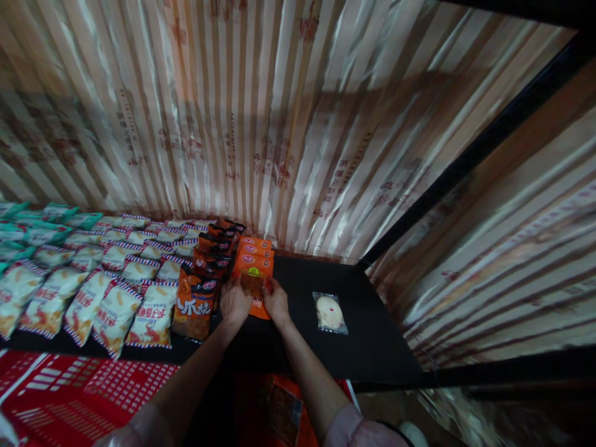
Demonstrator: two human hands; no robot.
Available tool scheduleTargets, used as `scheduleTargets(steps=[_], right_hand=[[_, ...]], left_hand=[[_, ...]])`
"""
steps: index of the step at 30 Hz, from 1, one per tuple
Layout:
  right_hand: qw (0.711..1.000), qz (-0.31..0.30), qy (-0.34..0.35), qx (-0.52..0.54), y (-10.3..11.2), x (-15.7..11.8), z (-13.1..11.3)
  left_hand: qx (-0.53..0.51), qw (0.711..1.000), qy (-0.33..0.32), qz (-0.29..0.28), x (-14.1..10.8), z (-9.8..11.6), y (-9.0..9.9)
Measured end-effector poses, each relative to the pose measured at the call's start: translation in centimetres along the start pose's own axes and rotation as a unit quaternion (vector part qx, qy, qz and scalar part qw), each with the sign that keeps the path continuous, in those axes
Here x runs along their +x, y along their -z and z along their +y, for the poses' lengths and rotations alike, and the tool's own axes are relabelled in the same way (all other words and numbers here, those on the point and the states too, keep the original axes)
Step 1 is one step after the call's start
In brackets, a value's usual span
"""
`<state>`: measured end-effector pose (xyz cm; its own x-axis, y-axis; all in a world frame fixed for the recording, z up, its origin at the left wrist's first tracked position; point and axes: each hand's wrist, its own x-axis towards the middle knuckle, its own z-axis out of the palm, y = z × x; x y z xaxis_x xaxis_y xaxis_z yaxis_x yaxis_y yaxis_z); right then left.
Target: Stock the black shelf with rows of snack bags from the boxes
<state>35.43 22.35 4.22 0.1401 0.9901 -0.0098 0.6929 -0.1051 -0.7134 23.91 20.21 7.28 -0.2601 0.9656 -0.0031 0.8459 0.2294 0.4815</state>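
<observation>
An orange snack packet (254,308), with a brown food picture and a yellow round mark, lies on the black shelf at the front of a column of overlapping orange packets (255,244). My left hand (235,303) grips its left side, fingers curled at the edge. Its right side is gripped by my right hand (276,302). Just left of my left hand stands a black-and-orange snack bag (193,310), heading a row of similar bags. A clear-wrapped round pale cracker or bread (329,311) lies apart on the right.
White snack bags (151,313) fill several rows at left, with green bags (51,231) beyond them. Below the black shelf (372,335) are a red basket (135,379) and more orange packets (284,410). Striped plastic sheeting (288,124) hangs behind; a dark frame bar (447,180) slants at right.
</observation>
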Motion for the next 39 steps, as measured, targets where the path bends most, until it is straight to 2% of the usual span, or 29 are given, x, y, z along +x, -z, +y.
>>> scheduleTargets(steps=[3,5,8,10,13,16,23,26,32,39], right_hand=[[1.000,-0.003,-0.007,-0.002,-0.1,0.1,0.1],[1.000,-0.008,-0.007,-0.002,-0.1,0.1,0.1],[1.000,-0.012,-0.007,-0.009,0.0,0.0,0.0],[1.000,-0.010,-0.002,-0.018,0.0,-0.1,0.1],[0.999,-0.005,0.024,-0.029,0.1,0.0,0.3],[0.998,-0.005,0.043,-0.045,0.3,0.0,0.3],[0.993,-0.026,0.004,-0.116,0.9,-0.5,-0.5],[0.991,-0.018,-0.002,-0.131,0.9,-0.4,-0.4],[0.998,0.038,0.016,-0.051,0.1,1.3,0.8],[0.999,0.013,-0.039,0.024,0.3,4.6,0.5]], left_hand=[[0.032,0.999,-0.025,0.028,0.1,-0.1,-0.7],[0.056,0.995,-0.066,0.042,0.2,-0.2,-1.2],[0.069,0.988,-0.137,0.037,0.5,-0.5,-2.0],[0.069,0.985,-0.158,0.022,0.7,-0.7,-2.5],[0.079,0.983,-0.164,0.008,1.0,-0.9,-3.2],[0.082,0.983,-0.163,0.018,1.1,-1.0,-3.7],[0.067,0.983,-0.168,0.032,1.1,-1.0,-4.0],[0.069,0.984,-0.163,0.028,1.1,-0.9,-3.8],[0.073,0.982,-0.169,0.031,0.9,-1.1,-4.2],[0.051,0.985,-0.165,0.029,0.7,-1.4,-4.9]])
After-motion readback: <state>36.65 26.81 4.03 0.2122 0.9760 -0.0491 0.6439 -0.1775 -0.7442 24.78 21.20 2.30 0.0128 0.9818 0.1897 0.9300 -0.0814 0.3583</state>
